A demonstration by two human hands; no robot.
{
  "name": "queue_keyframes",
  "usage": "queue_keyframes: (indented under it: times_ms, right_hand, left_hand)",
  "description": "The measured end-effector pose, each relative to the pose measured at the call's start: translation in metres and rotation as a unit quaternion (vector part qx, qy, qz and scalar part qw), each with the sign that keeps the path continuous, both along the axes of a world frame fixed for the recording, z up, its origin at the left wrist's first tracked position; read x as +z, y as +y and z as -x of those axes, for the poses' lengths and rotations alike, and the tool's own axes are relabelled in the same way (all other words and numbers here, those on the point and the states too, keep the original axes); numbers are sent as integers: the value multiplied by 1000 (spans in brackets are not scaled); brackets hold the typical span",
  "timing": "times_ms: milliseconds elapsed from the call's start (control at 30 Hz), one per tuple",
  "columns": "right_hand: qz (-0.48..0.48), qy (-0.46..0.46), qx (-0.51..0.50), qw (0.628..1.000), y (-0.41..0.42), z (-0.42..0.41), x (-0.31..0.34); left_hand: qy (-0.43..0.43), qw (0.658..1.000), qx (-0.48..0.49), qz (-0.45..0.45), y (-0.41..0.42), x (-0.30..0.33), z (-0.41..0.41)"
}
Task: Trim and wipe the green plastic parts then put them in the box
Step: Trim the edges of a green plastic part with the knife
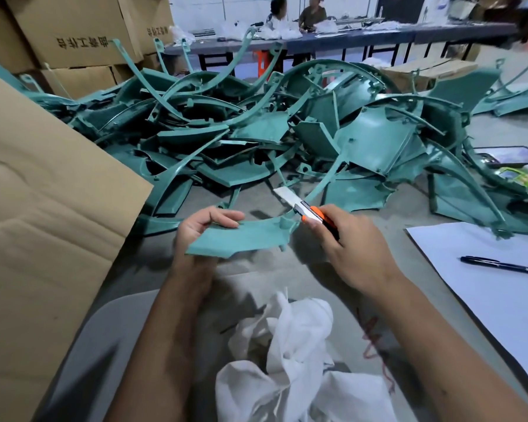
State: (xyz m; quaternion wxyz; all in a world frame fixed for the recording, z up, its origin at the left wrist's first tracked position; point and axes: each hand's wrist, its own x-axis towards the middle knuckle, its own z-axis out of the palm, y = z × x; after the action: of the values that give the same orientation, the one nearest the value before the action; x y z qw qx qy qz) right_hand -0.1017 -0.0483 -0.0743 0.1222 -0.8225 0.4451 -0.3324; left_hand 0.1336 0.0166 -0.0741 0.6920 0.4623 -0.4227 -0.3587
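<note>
Head view, left hand: the left hand (pixel 205 228) pinches a green plastic part (pixel 241 239) at its left end, fingers on top and thumb hidden beneath, holding it just above the table (pixel 387 214).
Head view, right hand: the right hand (pixel 354 248) is wrapped round an orange utility knife (pixel 313 216), thumb pressed near the blade housing.
Blade: the bared blade (pixel 284 196) points up and left, away from the person, its base next to the part's right end by a small raised boss; whether the edge actually touches the plastic I cannot tell.
Part's axis: the curved panel runs left to right between the two hands, its long edge bowed toward the person.
Key relation: the part's right end lies directly left of the knife grip, so the right hand is the nearer one to the edge to be cut, while the left steadies the far end.
Step, as I judge it: trimming; wiping and boxing are not yet done for this piece.
Pile: a large heap of green parts (pixel 287 132) covers the far side of the table.
Cloth: a white cloth (pixel 299 345) lies crumpled near the table's near edge, below the hands.
Box: a cardboard box flap (pixel 43 208) stands at the left edge.
Right edge: a sheet of paper (pixel 485 284) with a pen (pixel 500 264) on it.
</note>
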Motion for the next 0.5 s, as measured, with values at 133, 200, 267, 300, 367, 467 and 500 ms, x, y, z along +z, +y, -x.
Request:
queue_keyframes:
  times_ms: [133, 200, 267, 300, 367, 467, 500]
  right_hand:
    - [3, 51, -3, 999, -1, 1, 2]
    - [1, 60, 4, 998, 0, 1, 1]
    - [17, 57, -4, 998, 1, 2, 1]
    - [26, 59, -12, 998, 0, 2, 1]
    - [30, 60, -38, 997, 0, 3, 1]
    - [23, 50, -128, 990, -6, 7, -1]
    - [20, 53, -166, 984, -7, 10, -1]
  left_hand:
    - [33, 999, -6, -8, 3, 2, -10]
    - [51, 998, -33, -11, 5, 2, -12]
    - [55, 998, -42, -12, 6, 3, -12]
    - [55, 998, -43, -11, 6, 3, -12]
    - [44, 998, -32, -9, 6, 4, -11]
    - [31, 999, -6, -17, 6, 6, -11]
    - [34, 999, -2, -27, 6, 6, -11]
